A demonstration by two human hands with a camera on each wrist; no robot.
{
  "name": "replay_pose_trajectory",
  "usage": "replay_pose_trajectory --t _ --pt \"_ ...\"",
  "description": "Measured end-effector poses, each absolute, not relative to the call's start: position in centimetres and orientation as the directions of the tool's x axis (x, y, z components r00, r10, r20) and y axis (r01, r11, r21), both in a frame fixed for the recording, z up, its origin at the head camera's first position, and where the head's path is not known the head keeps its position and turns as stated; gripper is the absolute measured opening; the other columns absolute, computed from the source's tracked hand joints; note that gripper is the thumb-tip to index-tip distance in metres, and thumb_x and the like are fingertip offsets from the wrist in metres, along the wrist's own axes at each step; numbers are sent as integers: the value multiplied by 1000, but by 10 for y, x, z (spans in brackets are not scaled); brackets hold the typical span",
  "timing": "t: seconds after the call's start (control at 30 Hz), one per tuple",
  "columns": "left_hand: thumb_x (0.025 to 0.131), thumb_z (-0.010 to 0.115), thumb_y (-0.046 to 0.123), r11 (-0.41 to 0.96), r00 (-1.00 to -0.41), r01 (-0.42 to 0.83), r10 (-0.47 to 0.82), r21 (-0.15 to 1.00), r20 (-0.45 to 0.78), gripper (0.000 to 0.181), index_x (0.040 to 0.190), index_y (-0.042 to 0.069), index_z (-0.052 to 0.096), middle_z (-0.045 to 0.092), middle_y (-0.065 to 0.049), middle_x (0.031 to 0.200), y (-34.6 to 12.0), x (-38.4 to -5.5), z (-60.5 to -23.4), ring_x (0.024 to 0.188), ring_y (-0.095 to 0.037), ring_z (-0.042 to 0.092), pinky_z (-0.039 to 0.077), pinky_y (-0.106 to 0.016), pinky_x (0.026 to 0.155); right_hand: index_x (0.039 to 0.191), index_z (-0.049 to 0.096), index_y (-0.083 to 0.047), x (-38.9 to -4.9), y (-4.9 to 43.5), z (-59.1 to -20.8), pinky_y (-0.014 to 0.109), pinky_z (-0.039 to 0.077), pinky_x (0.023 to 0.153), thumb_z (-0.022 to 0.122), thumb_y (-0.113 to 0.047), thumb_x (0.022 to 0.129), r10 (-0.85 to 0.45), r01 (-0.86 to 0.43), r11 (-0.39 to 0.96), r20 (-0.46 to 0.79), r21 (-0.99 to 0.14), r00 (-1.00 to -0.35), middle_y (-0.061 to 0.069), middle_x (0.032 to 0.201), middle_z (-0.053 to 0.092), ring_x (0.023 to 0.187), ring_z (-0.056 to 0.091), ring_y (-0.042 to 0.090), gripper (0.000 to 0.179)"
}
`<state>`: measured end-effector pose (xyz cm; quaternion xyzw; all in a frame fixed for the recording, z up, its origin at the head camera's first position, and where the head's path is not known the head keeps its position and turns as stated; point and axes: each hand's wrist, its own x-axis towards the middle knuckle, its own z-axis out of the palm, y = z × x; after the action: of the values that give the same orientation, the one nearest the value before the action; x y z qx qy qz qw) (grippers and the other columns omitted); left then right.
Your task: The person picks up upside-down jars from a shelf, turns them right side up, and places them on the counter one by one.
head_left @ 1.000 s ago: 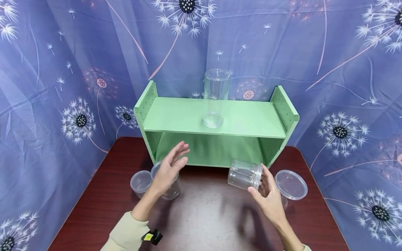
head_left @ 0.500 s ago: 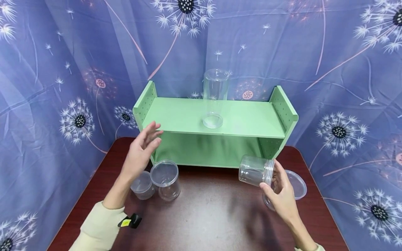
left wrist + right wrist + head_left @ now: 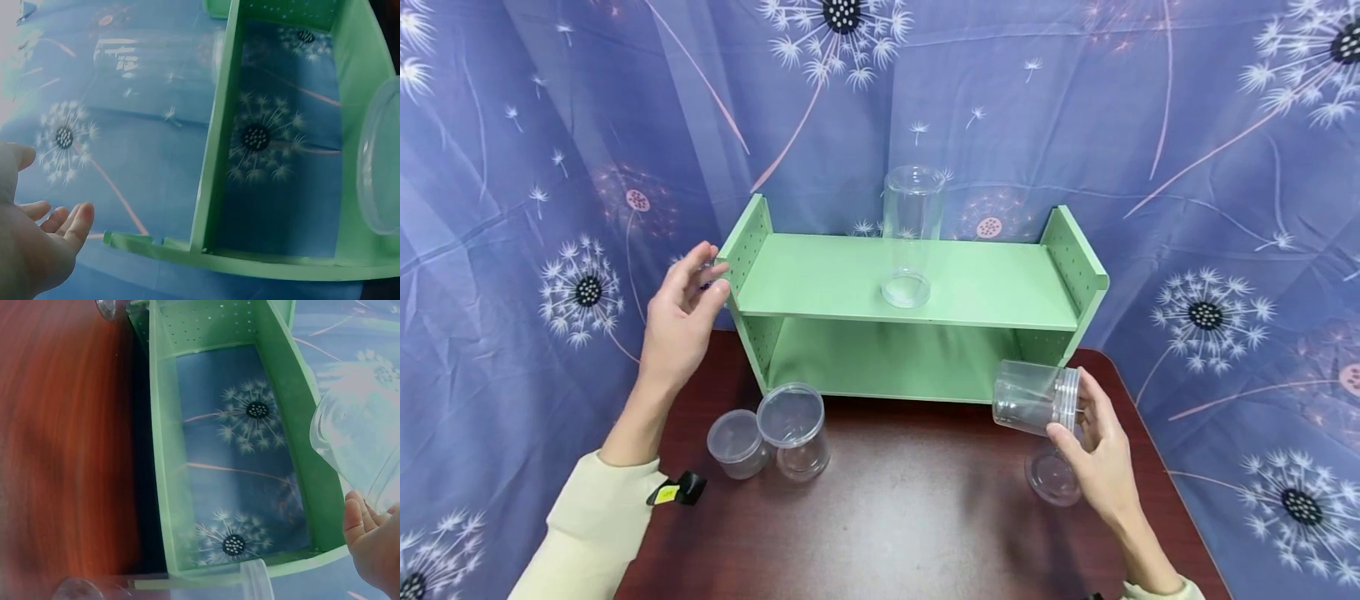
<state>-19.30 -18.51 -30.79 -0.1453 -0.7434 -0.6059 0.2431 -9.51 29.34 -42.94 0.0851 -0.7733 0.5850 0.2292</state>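
My right hand (image 3: 1105, 462) grips a clear jar (image 3: 1028, 398) by its ribbed lid end. The jar lies sideways in the air before the shelf's right end, its base pointing left. In the right wrist view, part of this jar (image 3: 359, 434) shows above my fingers. Raised beside the shelf's left end, my left hand (image 3: 677, 325) holds nothing, its fingers loosely bent. Below it, a short lidded jar (image 3: 737, 443) and a taller lidded jar (image 3: 793, 429) stand side by side. Another clear jar (image 3: 1052, 477) stands under my right hand, which hides its top.
A green two-level shelf (image 3: 820, 279) stands at the back of the dark red table (image 3: 887, 517). On its upper board, a tall clear cylinder-shaped jar (image 3: 913, 233) stands upright. Blue dandelion-print cloth (image 3: 1015, 108) hangs behind and at both sides.
My left hand has moved left and up, away from the two left jars, uncovering the taller one. My right hand has carried the sideways jar right, now covering the right jar's lid.
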Motion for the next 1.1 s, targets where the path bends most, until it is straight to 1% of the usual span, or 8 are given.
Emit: replay_pose_trajectory --t 0.13,0.33,0.47,0.7,0.8,0.9,1.0,1.1 --pt "103 58 6 222 -829 513 -119 829 546 53 154 0 45 52 -8 145 -191 -199 -301 131 -18 55 42 -21 109 159 33 0 -96 298 -425 13 44 96 61 20 88 141 -412 313 471 -856 -871 1 132 52 113 55 9 80" --pt "103 61 10 280 -837 489 -117 826 535 56 155 2 43 49 -13 150 -197 -212 -298 137 -23 51 40 -31 115 158 34 2 -96 303 -418 15 43 97 59 23 86 143 -450 255 494 -856 -858 4 132 52 113 54 11 79" --pt "103 61 14 308 -854 451 -124 838 505 57 156 3 43 47 -14 153 -199 -219 -302 139 -25 48 40 -36 116 158 35 3 -97 305 -416 16 43 95 59 24 85 134 -461 275 509 -844 -850 3 132 53 111 54 11 79" --pt "103 60 16 343 -874 413 -111 844 473 58 156 1 43 43 -16 157 -198 -235 -310 142 -29 45 39 -37 117 157 38 0 -95 310 -416 14 41 90 68 19 83 125 -428 438 525 -790 -842 -8 131 52 105 52 9 83" --pt "103 60 14 353 -881 399 -108 846 461 57 156 2 42 41 -16 158 -198 -242 -313 144 -31 44 38 -38 118 158 40 -4 -94 311 -417 12 41 88 72 15 82 121 -402 493 518 -772 -847 -9 128 52 104 50 8 84" --pt "103 59 13 380 -888 384 -97 842 449 58 157 2 40 40 -17 158 -198 -248 -316 144 -33 42 37 -43 118 159 40 -8 -94 313 -418 10 39 86 76 8 82 112 -368 551 503 -749 -857 -5 127 52 105 49 6 86" --pt "104 58 16 418 -897 364 -82 833 433 59 159 3 38 38 -18 159 -198 -252 -317 144 -34 42 38 -47 117 160 39 -12 -94 314 -419 9 36 85 80 -1 83 92 -334 623 491 -708 -867 3 129 54 107 47 3 88" --pt "105 58 18 441 -904 347 -79 828 421 59 159 6 38 38 -17 159 -197 -254 -317 143 -32 43 40 -47 115 160 39 -13 -95 315 -419 12 35 85 84 -8 82 62 -318 686 489 -654 -870 10 133 56 109 47 4 90"
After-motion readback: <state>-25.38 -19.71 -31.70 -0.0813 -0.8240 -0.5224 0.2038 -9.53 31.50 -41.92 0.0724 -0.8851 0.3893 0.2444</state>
